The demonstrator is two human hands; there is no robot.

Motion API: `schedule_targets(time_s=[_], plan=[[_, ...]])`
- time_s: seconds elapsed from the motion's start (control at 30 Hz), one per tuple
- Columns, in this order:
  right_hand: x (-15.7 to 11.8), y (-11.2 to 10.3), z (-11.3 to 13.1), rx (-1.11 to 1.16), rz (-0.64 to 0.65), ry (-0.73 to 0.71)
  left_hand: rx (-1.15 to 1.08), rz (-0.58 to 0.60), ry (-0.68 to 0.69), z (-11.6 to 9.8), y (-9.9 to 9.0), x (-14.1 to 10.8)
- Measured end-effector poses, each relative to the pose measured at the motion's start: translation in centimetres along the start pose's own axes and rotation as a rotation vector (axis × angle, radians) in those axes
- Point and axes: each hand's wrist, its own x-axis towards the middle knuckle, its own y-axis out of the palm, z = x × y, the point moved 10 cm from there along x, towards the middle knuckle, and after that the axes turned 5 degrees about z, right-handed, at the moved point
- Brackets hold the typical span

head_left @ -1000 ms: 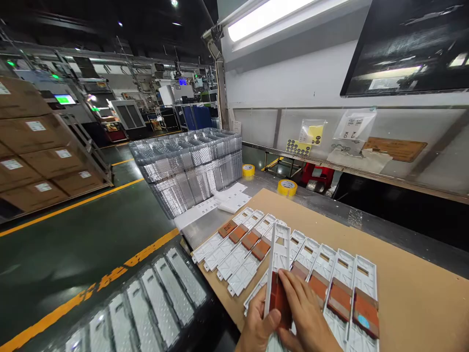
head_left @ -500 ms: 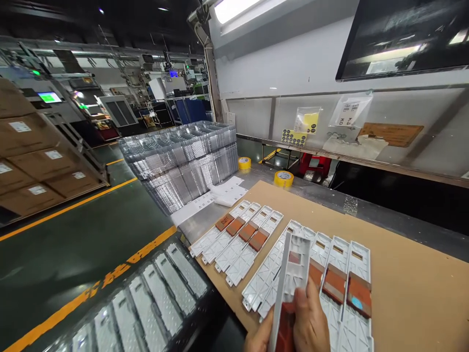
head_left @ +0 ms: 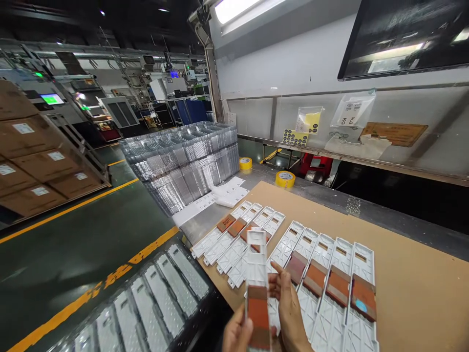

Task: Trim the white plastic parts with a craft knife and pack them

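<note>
At the bottom centre of the frame a white plastic frame (head_left: 257,274) with a reddish-brown pad across its lower part is held upright, its flat face turned toward the camera. It is gripped between both hands. The left hand (head_left: 237,335) is seen at the bottom edge, just left of the piece, its fingers closed against the left rim beside the brown pad. The right hand (head_left: 291,313) is wrapped around the right rim from behind, and its fingertips (head_left: 275,268) are raised just beside the white lattice above the pad. The upper end of the piece stands free of both hands and overlaps, in the picture, the group of parts behind it.

Behind it, on a brown cardboard sheet (head_left: 410,293) laid on the workbench, two groups of like parts lie flat: a row of four (head_left: 238,234) toward the centre, and a row of five (head_left: 330,278) at lower right, each with a brown pad. Two rolls of yellow tape (head_left: 285,178) are set on the metal bench beyond the sheet. A tall stack of clear trays (head_left: 186,164) is seen at centre left, with white sheets (head_left: 227,191) at its foot. Filled clear trays (head_left: 154,303) are seen at lower left, and cardboard boxes (head_left: 32,166) are stacked at the far left.
</note>
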Motion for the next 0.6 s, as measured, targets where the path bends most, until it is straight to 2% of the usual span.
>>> schedule_targets(time_s=[0.07,0.13,0.2,0.23,0.33,0.4,0.47,0.5,0.53,0.6], plan=[[-0.1,1.0,-0.6,-0.119,0.023,-0.061,-0.067,-0.177,-0.071,-0.9,-3.5,0.5],[-0.7,2.8,-0.8,-0.269,0.083,-0.153,-0.116,-0.334,-0.046,-3.3,-6.4,0.8],[-1.5,4.9,-0.9,-0.413,0.144,-0.235,-0.183,-0.433,-0.046,-5.2,-7.9,1.1],[-1.8,5.9,-0.9,-0.472,0.163,-0.265,-0.202,-0.440,-0.042,-6.0,-7.9,1.3],[-2.2,7.8,-0.7,-0.585,0.170,-0.337,-0.158,-0.337,0.019,-8.7,-6.4,2.6],[-1.9,7.9,0.0,-0.608,0.145,-0.384,0.026,-0.233,0.081,-10.4,-4.8,3.7],[-1.4,6.2,1.1,-0.594,0.086,-0.424,0.285,-0.127,0.134,-11.6,-2.9,5.0],[-1.2,4.6,1.7,-0.575,0.040,-0.438,0.405,-0.076,0.156,-11.9,-1.9,5.8],[-0.9,2.3,2.3,-0.551,-0.012,-0.445,0.506,-0.031,0.176,-11.9,-1.0,6.6],[-0.6,-3.4,2.8,-0.500,-0.127,-0.434,0.646,0.013,0.200,-11.3,0.5,8.3]])
